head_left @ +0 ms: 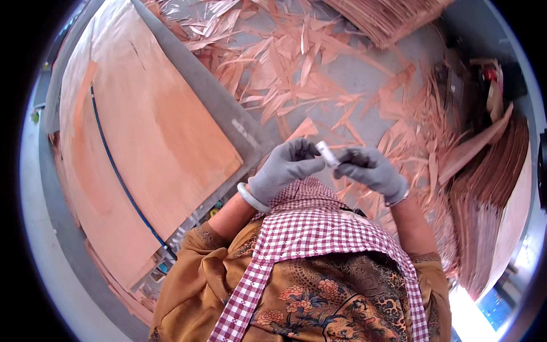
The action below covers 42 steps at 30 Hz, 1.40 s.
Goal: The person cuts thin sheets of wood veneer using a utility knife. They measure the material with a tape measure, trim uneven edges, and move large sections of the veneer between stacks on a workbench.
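In front of my apron, both gloved hands meet around a small white cylindrical object (327, 154), which looks like a little roll; its exact kind is not clear. My left hand (283, 170), in a grey glove, pinches its left side between thumb and fingers. On the other side, my right hand (373, 172), in a grey glove with darkened fingertips, closes its fingers on the lower end. To the left of my hands lies a large thin wood veneer sheet (154, 131) on a grey-edged table (242, 128).
A dark thin rod or hose (117, 168) curves across the veneer sheet. Torn veneer scraps (285, 68) litter the grey floor ahead and to the right. Stacked veneer sheets stand at the right (484, 211) and at the far top (387, 20).
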{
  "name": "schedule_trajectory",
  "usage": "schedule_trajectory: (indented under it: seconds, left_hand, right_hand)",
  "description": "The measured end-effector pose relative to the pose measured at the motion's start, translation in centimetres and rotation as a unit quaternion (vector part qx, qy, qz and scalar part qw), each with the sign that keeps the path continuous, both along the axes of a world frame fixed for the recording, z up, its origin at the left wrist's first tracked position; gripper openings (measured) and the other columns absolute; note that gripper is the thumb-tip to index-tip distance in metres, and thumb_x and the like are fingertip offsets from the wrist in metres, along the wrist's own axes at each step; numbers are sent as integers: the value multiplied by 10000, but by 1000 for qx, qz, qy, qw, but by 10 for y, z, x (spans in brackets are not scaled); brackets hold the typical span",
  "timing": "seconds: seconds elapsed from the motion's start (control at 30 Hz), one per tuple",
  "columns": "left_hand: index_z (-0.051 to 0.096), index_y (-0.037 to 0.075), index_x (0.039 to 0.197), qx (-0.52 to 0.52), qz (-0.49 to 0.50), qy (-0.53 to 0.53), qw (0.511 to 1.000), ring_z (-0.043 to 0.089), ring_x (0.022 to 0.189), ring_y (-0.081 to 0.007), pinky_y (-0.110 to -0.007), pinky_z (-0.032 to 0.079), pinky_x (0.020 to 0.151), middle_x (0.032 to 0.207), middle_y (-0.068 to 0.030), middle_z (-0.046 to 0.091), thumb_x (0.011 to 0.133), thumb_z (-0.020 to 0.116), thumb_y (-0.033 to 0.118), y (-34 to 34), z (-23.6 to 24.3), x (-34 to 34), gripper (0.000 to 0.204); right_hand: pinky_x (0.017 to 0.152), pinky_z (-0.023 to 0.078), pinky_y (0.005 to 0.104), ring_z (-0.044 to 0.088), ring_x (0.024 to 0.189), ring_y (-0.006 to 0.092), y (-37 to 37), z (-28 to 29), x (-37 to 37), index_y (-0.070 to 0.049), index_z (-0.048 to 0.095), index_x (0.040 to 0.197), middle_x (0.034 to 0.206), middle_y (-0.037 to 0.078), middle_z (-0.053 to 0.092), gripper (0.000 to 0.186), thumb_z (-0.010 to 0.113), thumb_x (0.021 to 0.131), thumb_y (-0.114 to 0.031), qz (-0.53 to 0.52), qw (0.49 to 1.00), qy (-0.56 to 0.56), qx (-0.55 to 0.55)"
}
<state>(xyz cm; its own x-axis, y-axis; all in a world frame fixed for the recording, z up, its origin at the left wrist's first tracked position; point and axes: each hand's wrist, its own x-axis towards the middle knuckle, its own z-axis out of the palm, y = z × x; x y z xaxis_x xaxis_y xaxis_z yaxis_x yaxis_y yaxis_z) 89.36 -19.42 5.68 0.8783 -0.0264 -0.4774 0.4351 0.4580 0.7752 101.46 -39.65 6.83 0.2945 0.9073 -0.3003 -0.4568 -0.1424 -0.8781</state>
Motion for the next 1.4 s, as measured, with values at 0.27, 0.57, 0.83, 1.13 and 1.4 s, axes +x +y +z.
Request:
schedule_trajectory:
  seconds: [0.27,0.57,0.83,1.13,1.4]
  left_hand:
    - [600,4,849,179,138,-40,973,529,720,-44,-197,434,608,789,-5,584,840,620,13,32,0,75,24]
    - [616,74,1076,720,317,43,616,561,983,-285,-361,429,863,1059,-135,605,864,583,138,108,-13,40,224]
    - [398,170,1380,795,213,395,408,343,1305,-311,-489,205,1073,1416,-120,387,891,450,455,111,-115,-14,569]
    - [452,118,1338,813,226,335,419,376,1279,-324,-466,255,1051,1360,-148,445,884,506,353,112,-112,-19,514]
    - [297,-8,1393,591,414,327,611,305,1333,-239,-335,233,1106,1438,-137,327,945,412,151,108,-117,6,489]
  right_hand:
    - [795,454,244,560,873,96,72,-13,104,55,532,1153,992,42,608,297,564,876,-50,94,995,-26,-26]
    - [689,408,222,515,793,68,38,-11,296,1,594,937,868,-3,565,169,633,788,-68,204,956,-154,-145]
    - [694,452,225,560,768,74,-28,6,346,-5,628,903,836,-4,612,145,684,770,-17,365,863,36,-348]
    - [767,442,285,512,843,130,-72,-114,327,-7,554,1031,943,65,562,385,752,732,-149,501,791,-189,-295]
    - [684,472,398,584,790,371,20,-438,312,-39,605,954,913,207,581,189,578,772,-83,593,696,-342,-215]
